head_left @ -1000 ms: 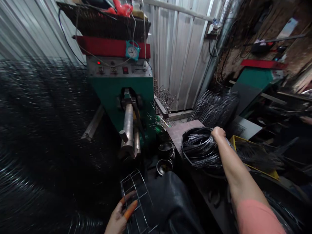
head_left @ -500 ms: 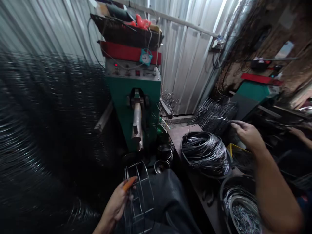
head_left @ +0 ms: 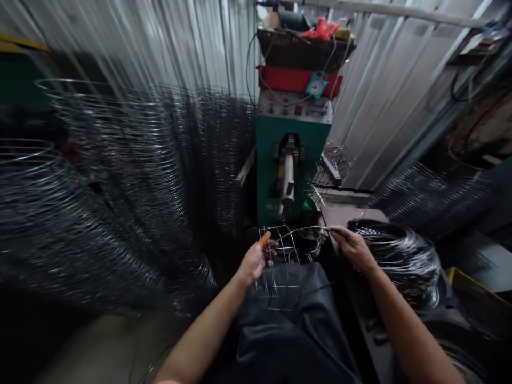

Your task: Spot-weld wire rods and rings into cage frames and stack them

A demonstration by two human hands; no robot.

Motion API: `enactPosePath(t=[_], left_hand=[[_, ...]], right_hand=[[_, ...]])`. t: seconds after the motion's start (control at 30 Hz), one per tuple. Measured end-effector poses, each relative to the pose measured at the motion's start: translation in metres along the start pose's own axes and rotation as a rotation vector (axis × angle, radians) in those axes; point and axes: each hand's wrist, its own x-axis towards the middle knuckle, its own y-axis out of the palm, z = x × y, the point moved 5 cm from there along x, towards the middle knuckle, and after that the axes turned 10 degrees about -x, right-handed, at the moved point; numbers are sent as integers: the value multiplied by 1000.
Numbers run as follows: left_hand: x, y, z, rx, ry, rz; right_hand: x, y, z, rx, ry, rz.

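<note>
In front of the green machine (head_left: 265,160), the left hand (head_left: 255,261) grips a wire frame (head_left: 285,287), its top showing just below the machine's metal arm (head_left: 287,178); right of the machine, the right hand (head_left: 352,246) pinches a curved wire (head_left: 310,228) reaching over to the frame. Stacked rings (head_left: 160,160) crowd the machine's left and the counter (head_left: 338,214) edges its right, leaving a strip between.

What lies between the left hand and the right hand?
In the head view, the frame, held by the left hand, and a curved wire pinched in the right hand; whether wire and frame touch is unclear.
</note>
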Motion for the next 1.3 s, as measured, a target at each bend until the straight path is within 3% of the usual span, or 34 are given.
enactPosePath(t=[0.13,0.2,0.4,0.57,0.73,0.83,0.97,1.1,1.3], left_hand=[[-3,-14,-6,26,141,-49],[-1,-18,-7,72,186,-49],[-2,-21,-3,318,317,-28],[-7,-23,0,363,315,8],[-15,-41,-6,385,269,73],[-26,-53,-14,609,366,77],[-31,-62,-23,727,510,-41],[-9,-61,-22,549,397,-104],[32,-36,-24,346,296,-69]], right_hand=[[7,25,-18,65,1,22],[9,33,-16,59,-5,81],[12,80,42,-89,-161,519],[14,119,68,-126,-251,677],[13,118,47,-51,-129,605],[10,111,24,45,-36,560],[14,104,-5,105,19,404],[23,97,-22,66,-53,182],[32,105,-31,-27,-171,28]])
